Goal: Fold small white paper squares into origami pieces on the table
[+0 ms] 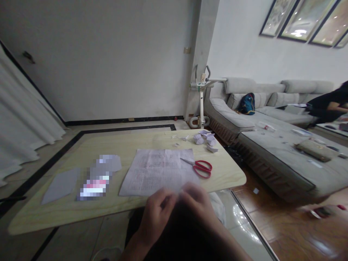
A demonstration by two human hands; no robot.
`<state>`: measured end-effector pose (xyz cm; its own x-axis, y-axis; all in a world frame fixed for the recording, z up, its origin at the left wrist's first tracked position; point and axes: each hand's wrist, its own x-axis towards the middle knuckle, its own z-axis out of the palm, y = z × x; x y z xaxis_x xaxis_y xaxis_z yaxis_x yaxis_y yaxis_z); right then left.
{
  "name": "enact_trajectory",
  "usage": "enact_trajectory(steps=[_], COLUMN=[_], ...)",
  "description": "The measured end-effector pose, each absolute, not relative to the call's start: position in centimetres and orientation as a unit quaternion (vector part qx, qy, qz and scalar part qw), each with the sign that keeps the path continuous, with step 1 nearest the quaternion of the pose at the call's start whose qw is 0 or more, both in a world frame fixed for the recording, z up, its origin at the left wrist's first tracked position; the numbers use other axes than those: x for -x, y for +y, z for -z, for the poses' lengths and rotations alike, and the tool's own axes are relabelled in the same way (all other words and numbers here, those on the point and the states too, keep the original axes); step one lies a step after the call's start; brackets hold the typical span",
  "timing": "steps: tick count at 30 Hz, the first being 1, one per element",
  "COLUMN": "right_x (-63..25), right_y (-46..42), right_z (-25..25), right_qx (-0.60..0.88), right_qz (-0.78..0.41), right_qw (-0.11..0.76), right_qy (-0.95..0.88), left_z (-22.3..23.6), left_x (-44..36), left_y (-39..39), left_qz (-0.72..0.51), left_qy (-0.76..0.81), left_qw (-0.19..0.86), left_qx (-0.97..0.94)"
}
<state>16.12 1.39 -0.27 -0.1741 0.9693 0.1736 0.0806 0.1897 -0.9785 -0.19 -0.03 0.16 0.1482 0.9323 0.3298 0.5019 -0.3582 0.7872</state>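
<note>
At the near edge of the table, my left hand and my right hand are drawn close together. Both have curled, pinching fingers. A pale blur shows between the fingertips, too smeared to name. Just beyond them a creased printed sheet of paper lies flat. Red-handled scissors rest with their blades over its right side, touched by neither hand. Several crumpled or folded paper pieces sit at the table's far right, with small scraps to their left.
On the left of the wooden table lie a blank sheet and a pixelated, bright object. To the right stands a grey sofa bearing a blue backpack. A person in dark clothing sits at the far right.
</note>
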Motion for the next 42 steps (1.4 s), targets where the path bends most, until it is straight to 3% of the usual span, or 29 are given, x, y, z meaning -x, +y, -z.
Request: enact_trajectory(steps=[13,19,26,35,42], right_x=[-15.5,-15.6,-15.6,-15.6,-15.7], right_y=[1.1,1.0,0.4,0.3,0.3], right_z=[0.5,0.9,0.0,0.2,0.5], right_qx=[0.447,0.451,0.429,0.402,0.418], right_qz=[-0.499,-0.44,-0.511,-0.552,-0.566], right_qw=[0.48,0.44,0.391,0.425,0.399], right_qy=[-0.567,-0.64,-0.634,-0.594,-0.588], left_z=[-0.5,-0.7,-0.4,-0.3,-0.4], left_x=[0.0,0.0,-0.3,0.1,-0.2], left_y=[-0.2,-0.3,0.0,-0.3,-0.5], left_qz=[-0.396,-0.41,-0.455,-0.425,-0.446], left_qy=[0.522,0.526,0.543,0.502,0.503], left_qw=[0.386,0.381,0.377,0.412,0.4], left_qx=[-0.649,-0.641,-0.596,-0.631,-0.623])
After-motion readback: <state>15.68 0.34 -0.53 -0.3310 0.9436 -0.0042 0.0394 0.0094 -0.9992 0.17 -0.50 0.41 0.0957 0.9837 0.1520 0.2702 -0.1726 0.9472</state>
